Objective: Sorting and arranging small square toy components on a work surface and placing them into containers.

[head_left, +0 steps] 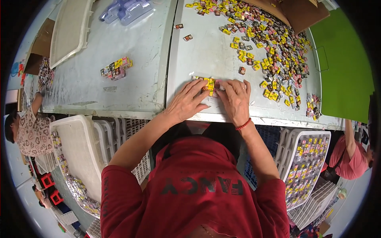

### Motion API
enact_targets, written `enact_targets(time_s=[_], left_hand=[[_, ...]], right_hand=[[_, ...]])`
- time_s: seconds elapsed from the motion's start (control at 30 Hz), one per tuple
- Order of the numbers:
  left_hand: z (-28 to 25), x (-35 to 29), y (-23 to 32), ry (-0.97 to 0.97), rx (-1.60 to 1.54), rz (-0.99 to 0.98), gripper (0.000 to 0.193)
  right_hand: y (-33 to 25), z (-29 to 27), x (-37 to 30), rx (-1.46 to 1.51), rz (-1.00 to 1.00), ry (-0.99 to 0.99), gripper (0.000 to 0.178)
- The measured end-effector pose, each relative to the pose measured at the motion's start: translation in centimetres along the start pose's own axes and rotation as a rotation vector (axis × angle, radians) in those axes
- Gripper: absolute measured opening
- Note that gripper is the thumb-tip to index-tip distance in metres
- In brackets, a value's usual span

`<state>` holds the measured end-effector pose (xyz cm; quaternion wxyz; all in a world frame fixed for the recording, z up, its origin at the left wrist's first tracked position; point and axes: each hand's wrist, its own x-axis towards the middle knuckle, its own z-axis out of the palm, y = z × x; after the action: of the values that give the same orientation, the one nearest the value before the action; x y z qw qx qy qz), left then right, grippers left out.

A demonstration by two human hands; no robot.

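Two bare hands meet over a small cluster of boxes (211,84), mostly yellow on top, at twelve o'clock from the person's body, just inside the table's near edge (214,115). The cluster could skew or come apart if one hand presses harder than the other, since the little boxes look loose and smooth. A push toward six o'clock could send a piece over that edge, which lies near. A sweep of the right hand toward two o'clock could knock the lone dark box (242,70) there, and beyond it the wide scattered pile (274,49) could mix in.

The left hand (184,102) comes in from eight o'clock, its fingers bent, the foremost tips touching the yellow boxes; its thumb stands well apart from them, pointing toward three o'clock. The right hand (237,101), at four o'clock of the cluster, curls in with thumb and forefinger close together at the cluster's three o'clock end; whether they clamp a box I cannot tell. Its little finger stands away from the boxes.
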<state>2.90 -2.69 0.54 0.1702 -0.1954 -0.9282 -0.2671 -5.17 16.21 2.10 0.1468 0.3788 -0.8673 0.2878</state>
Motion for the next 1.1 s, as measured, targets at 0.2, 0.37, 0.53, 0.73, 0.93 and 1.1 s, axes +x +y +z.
enact_targets(time_s=[0.2, 0.37, 0.53, 0.73, 0.93, 1.1], left_hand=[[1.0, 0.9, -0.7, 0.092, -0.011, -0.003, 0.044], [1.9, 1.9, -1.0, 0.058, 0.071, 0.012, 0.040], [2.1, 1.7, -1.1, 0.067, 0.090, 0.023, 0.038], [2.0, 1.7, -1.0, 0.118, -0.003, -0.016, 0.037], [2.1, 1.9, -0.9, 0.129, -0.048, -0.046, 0.037], [2.1, 1.8, -0.9, 0.110, -0.075, -0.087, 0.038]], right_hand=[[1.0, 0.7, 1.4, -0.028, -0.005, 0.027, 0.019], [1.0, 0.6, 1.5, -0.064, -0.070, -0.038, 0.012], [1.0, 0.8, 1.4, -0.041, -0.053, -0.040, 0.012], [0.7, 1.3, 2.6, -0.014, -0.031, -0.017, 0.015], [1.7, 2.9, 2.7, 0.002, 0.020, -0.105, 0.018], [1.4, 2.6, 3.1, 0.033, 0.072, -0.140, 0.018]])
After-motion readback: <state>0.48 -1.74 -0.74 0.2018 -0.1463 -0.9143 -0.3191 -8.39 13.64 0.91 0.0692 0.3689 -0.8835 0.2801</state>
